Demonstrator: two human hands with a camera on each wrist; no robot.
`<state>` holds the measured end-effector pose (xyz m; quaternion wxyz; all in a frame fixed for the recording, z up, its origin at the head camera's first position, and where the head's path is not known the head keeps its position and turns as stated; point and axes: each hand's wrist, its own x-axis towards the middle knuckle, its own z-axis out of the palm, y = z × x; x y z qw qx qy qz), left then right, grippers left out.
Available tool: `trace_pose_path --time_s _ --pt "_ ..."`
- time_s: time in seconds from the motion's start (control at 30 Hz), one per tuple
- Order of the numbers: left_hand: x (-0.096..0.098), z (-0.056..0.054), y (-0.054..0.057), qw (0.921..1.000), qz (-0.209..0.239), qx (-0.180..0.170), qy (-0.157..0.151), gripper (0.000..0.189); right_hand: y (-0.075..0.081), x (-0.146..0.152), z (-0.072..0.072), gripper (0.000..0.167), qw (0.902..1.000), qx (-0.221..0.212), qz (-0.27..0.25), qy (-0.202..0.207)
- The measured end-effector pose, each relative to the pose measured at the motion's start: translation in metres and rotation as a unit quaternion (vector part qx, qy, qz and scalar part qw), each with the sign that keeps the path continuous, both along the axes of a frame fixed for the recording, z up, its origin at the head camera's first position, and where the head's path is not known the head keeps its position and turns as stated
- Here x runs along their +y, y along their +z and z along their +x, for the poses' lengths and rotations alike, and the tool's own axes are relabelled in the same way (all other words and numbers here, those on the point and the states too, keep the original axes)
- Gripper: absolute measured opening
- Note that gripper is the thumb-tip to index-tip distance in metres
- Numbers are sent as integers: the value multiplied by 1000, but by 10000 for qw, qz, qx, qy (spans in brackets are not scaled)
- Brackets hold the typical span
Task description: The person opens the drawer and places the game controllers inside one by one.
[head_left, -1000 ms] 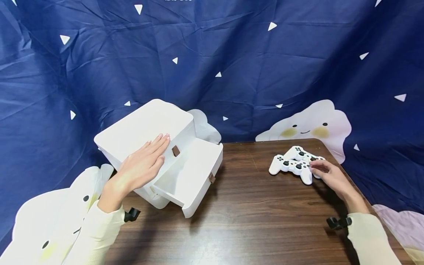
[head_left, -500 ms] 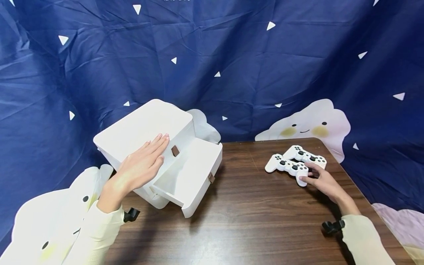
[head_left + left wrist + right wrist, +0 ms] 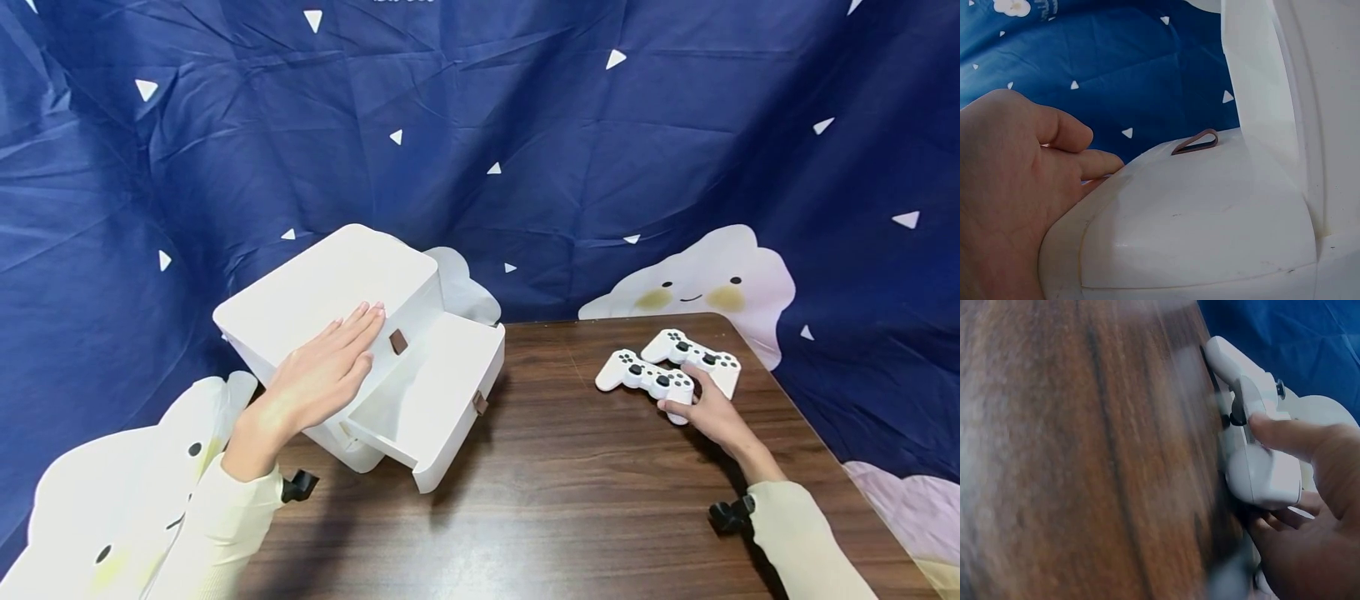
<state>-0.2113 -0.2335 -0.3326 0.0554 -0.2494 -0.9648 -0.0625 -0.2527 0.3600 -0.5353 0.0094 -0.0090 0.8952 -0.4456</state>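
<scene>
Two white game controllers lie at the right of the table. My right hand [image 3: 712, 412] grips the right end of the nearer controller [image 3: 637, 372], with the thumb on its near side and fingers at its far side. In the right wrist view the thumb presses on this controller [image 3: 1266, 469] and the other fingers curl beneath it. Just behind it lies the second controller [image 3: 693, 354]. My left hand [image 3: 318, 375] rests with straight fingers on top of a white drawer cabinet [image 3: 337, 275]. The cabinet's lower drawer [image 3: 442, 400] is pulled out; its visible inside is bare white.
The brown wooden table [image 3: 555, 500] stretches between the cabinet and the controllers, its right edge beyond them. A brown tab [image 3: 480, 403] is on the drawer's front, another tab [image 3: 398, 342] on the upper drawer. A blue curtain [image 3: 525, 125] hangs behind.
My right hand has moved left and taken hold of the nearer controller, which has shifted slightly left, apart from the one behind. The left hand and drawer have stayed still.
</scene>
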Motion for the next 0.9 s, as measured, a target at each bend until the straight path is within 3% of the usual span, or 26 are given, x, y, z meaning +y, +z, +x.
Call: trace_pose_path --time_s 0.33,0.6,0.9 --pt "1 0 0 10000 9 5 -23 58 -3 -3 -2 98 9995 58 231 -209" --pt "0 0 0 10000 4 -3 -21 58 -6 -2 0 87 9970 495 355 -474" --pt "0 0 1 10000 11 -16 -12 58 -8 1 1 87 9953 437 457 -735"
